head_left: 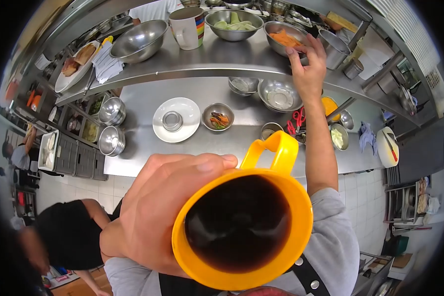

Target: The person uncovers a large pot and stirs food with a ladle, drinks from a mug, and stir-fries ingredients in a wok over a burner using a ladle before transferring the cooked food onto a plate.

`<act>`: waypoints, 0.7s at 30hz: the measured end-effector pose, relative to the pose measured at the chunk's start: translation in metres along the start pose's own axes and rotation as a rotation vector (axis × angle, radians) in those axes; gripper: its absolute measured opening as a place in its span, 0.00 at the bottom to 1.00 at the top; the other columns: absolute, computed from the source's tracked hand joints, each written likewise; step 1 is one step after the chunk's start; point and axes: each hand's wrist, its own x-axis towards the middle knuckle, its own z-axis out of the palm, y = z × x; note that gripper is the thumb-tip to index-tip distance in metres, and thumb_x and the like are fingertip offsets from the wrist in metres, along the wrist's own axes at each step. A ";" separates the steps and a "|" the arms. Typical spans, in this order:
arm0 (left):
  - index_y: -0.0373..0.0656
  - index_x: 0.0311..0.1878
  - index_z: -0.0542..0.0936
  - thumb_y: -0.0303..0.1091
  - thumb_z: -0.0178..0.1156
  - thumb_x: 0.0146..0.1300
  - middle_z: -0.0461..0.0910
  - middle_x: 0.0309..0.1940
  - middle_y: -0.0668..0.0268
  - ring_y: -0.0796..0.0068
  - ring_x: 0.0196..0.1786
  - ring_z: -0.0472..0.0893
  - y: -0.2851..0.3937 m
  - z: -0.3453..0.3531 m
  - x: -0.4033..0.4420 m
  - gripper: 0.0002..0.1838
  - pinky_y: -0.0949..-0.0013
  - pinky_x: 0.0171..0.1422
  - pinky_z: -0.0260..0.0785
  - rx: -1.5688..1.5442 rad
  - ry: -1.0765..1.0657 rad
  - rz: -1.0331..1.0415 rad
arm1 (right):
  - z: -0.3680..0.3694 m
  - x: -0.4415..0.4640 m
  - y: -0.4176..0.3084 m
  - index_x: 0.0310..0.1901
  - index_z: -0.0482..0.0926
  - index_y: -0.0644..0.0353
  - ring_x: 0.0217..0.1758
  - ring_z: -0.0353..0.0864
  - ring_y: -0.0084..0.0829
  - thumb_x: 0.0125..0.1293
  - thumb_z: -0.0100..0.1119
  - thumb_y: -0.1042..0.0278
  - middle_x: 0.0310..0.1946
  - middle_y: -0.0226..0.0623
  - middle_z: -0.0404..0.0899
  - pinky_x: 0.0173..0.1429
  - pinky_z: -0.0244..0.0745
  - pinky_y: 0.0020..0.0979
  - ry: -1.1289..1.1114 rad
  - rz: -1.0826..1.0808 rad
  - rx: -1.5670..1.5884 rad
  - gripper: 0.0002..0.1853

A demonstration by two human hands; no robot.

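My left hand (158,207) is wrapped round a yellow mug (307,222) of dark liquid, close to the camera. The mug's handle points away from me. On the raised steel shelf, my right hand (309,66) reaches up to a metal bowl (272,40) of shredded carrot (286,38). Its thumb and curled fingers are at the bowl's near right rim and seem to grip it. Beside that bowl are a metal bowl of pale green vegetable pieces (234,23) and a metal container (333,49).
On the lower steel counter (148,160) are a white plate (163,132), a small bowl of cut vegetables (218,117), nested bowls (280,96) and red-handled scissors (297,121). The shelf also carries a striped pitcher (186,29). Another person in black (66,234) is at lower left.
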 end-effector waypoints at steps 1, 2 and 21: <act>0.31 0.51 0.83 0.37 0.74 0.58 0.88 0.48 0.53 0.62 0.49 0.85 0.004 0.000 -0.001 0.22 0.67 0.54 0.77 0.010 0.009 -0.027 | 0.000 0.000 0.001 0.40 0.89 0.59 0.74 0.71 0.58 0.61 0.78 0.53 0.66 0.50 0.79 0.75 0.68 0.51 -0.002 -0.002 -0.003 0.17; 0.32 0.50 0.85 0.36 0.72 0.60 0.88 0.48 0.54 0.63 0.49 0.85 0.006 0.000 -0.001 0.19 0.68 0.55 0.77 0.024 0.015 -0.045 | 0.001 -0.001 0.001 0.40 0.89 0.59 0.74 0.71 0.58 0.61 0.78 0.53 0.66 0.50 0.79 0.75 0.68 0.51 -0.004 -0.003 -0.006 0.17; 0.47 0.69 0.65 0.46 0.73 0.66 0.85 0.49 0.49 0.60 0.45 0.83 0.015 0.004 -0.022 0.35 0.60 0.53 0.76 0.154 0.137 0.074 | 0.001 -0.001 -0.003 0.41 0.89 0.58 0.74 0.71 0.55 0.63 0.77 0.54 0.65 0.48 0.80 0.74 0.68 0.50 -0.013 0.019 -0.002 0.16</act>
